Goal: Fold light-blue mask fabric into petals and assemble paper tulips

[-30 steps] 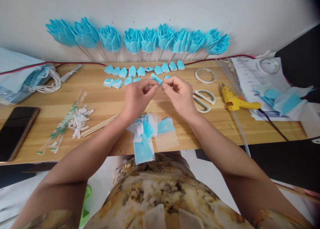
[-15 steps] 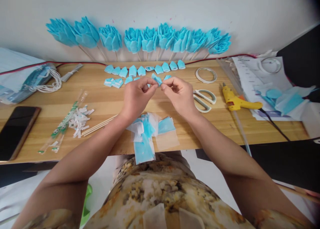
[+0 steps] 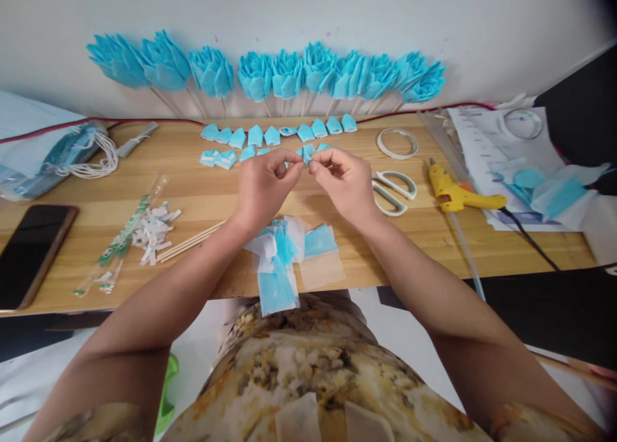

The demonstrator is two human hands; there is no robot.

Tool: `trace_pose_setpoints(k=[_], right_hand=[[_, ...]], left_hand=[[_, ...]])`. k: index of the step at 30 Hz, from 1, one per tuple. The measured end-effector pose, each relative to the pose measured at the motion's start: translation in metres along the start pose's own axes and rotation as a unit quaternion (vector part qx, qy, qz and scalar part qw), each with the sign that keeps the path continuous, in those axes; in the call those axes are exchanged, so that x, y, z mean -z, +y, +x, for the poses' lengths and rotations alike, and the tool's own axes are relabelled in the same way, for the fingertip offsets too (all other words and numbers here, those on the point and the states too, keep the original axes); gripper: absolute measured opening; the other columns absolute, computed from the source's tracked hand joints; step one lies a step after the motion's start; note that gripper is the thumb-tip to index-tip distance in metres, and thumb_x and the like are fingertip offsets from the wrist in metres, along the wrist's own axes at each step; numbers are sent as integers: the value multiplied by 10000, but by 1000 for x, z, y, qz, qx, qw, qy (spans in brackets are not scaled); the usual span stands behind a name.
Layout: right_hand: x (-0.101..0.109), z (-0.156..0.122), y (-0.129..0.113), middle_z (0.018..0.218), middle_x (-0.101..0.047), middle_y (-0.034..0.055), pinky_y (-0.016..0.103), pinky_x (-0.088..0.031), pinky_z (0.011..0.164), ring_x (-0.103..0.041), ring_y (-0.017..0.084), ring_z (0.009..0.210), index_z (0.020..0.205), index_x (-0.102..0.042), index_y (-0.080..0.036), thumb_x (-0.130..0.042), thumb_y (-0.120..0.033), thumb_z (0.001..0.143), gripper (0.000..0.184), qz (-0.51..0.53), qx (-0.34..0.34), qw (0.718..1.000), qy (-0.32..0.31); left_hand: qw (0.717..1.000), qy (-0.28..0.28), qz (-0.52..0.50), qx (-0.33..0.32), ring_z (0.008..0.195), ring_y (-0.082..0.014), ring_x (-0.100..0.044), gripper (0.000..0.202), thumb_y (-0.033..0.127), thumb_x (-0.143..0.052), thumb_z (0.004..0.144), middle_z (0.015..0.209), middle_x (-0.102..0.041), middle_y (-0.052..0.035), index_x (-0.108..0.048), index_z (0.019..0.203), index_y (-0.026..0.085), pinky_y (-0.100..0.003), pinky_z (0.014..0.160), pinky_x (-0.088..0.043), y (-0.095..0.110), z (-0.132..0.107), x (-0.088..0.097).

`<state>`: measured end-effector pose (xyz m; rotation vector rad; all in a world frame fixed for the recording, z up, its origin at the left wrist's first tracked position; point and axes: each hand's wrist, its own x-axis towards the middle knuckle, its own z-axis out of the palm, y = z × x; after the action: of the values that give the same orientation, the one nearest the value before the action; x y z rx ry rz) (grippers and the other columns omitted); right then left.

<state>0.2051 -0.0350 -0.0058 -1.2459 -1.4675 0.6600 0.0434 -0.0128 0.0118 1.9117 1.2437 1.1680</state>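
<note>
My left hand (image 3: 268,184) and my right hand (image 3: 345,180) meet over the middle of the table, both pinching a small folded blue fabric petal (image 3: 306,153). Its lower edge is hidden by my fingertips. Just beyond my hands lie two rows of folded blue petals (image 3: 272,135), the nearer row partly covered by my fingers. Closer to me, between my forearms, cut blue and white fabric pieces (image 3: 279,286) lie in a loose pile, one hanging over the table edge. White-handled scissors (image 3: 396,176) rest right of my right hand, their blades hidden behind it.
Several blue fabric flowers (image 3: 255,76) on sticks lean against the wall. To the right are a tape roll (image 3: 397,144), a yellow glue gun (image 3: 457,191) with its cord, and papers. Thin wooden sticks (image 3: 190,241), white scraps (image 3: 153,231) and a phone (image 3: 33,252) lie left.
The petal between my fingertips has turned slightly and now stands more upright. Both hands stay in nearly the same place.
</note>
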Motion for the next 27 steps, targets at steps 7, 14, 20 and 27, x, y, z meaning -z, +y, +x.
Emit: trace_pose_setpoints(k=[7,14,20,27], right_hand=[[0,1,3,798,-688,7,306,-493,702,-596,151,765,830,-687,-226,-662,-379,869,160,4,-2,1000,-6],[0,1,2,797,-697,4,305,-498,702,-598,146,745,817,-682,-226,-665,-357,865,140,1,2,1000,0],[-1,0,2,805,-702,5,305,-502,719,-602,143,754,814,-688,-218,-653,-301,857,100,7,11,1000,-6],[0,0,2,784,-699,-5,287,-495,702,-591,129,726,804,-682,-207,-639,-274,855,94,5,18,1000,-9]], left_hand=[[1000,-3,6,-4,543,-124,-371,105,259,-656,840,507,-370,51,-718,764,220,-314,604,-303,0,0,1],[1000,-7,-6,-5,541,-120,-384,82,251,-681,834,502,-378,58,-728,773,222,-308,606,-332,0,0,1],[1000,-4,8,-9,531,-112,-385,100,220,-666,834,503,-394,56,-722,752,210,-304,596,-319,-1,0,1],[1000,-2,21,-22,527,-97,-372,127,141,-629,818,506,-364,66,-711,732,187,-285,578,-303,-1,1,-1]])
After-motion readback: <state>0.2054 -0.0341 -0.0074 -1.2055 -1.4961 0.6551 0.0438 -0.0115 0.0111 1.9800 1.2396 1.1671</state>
